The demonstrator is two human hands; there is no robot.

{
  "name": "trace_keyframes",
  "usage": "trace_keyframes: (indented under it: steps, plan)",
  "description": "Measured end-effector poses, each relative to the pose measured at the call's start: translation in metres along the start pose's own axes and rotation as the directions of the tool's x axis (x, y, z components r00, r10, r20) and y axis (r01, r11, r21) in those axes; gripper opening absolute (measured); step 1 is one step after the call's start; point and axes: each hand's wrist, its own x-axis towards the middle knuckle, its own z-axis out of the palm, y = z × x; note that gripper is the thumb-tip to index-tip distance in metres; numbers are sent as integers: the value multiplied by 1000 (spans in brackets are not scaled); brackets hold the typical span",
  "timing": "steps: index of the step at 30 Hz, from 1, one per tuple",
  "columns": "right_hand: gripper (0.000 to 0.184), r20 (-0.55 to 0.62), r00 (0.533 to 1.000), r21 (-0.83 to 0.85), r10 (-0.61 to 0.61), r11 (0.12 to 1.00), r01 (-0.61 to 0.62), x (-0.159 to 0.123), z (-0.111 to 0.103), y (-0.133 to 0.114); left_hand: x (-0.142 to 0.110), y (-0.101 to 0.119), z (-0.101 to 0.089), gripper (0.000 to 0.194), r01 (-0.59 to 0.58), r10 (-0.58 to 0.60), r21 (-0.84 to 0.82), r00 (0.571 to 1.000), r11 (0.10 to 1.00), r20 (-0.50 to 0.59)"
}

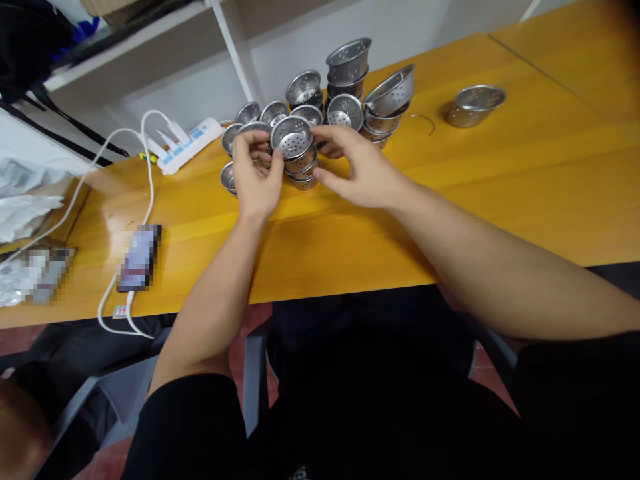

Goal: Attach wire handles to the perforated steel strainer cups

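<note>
1. The left hand (256, 175) is curled around the left side of a short stack (296, 152) of perforated steel cups, its fingers (253, 143) bent onto the top cup's rim.
2. The right hand (361, 172) comes in from the other side, thumb at the stack's lower right and fingers spread toward the rim; they seem to touch the stack, but I cannot tell how firmly.
3. The stack stands on the yellow bench (350, 227), squarely between the two hands.
4. Just behind the fingers lies a cluster of more cups (345, 110), some nested in tilted piles, one pile (349, 67) taller than the rest.
5. A few single cups (230, 137) sit just left of the left fingers.
6. Well to the right of the right hand, a lone bowl (475, 105) rests by itself, with a thin wire ring (424, 120) between it and the cluster.
7. Far to the left of the left hand are a white power strip (186, 145) with cables (145, 173) and a phone (139, 259) lying flat.
</note>
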Motion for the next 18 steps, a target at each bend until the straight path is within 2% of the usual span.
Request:
trace_keyframes:
  steps: [6,9,11,13,15,18]
  plan:
    - [73,8,1000,-32,-7,999,7,0,-2,-3,0,17,1,74,-56,56,75,998,996,-9]
    - [69,7,1000,-40,-3,999,3,1,-3,-8,-3,38,2,68,-73,73,20,997,997,10]
    - [63,-25,1000,-41,6,999,-7,2,-5,-15,-7,55,2,67,-69,72,-52,995,996,72]
    - [54,-93,996,-54,19,998,-24,3,-10,-23,-12,74,2,67,-43,65,-116,980,992,189]
    - [43,-217,976,-85,5,996,-25,7,-20,-29,-16,90,0,66,18,34,-163,949,986,313]
    - [33,-466,884,-148,-39,988,-35,14,-52,-28,-20,105,-2,68,126,-23,-208,899,970,438]
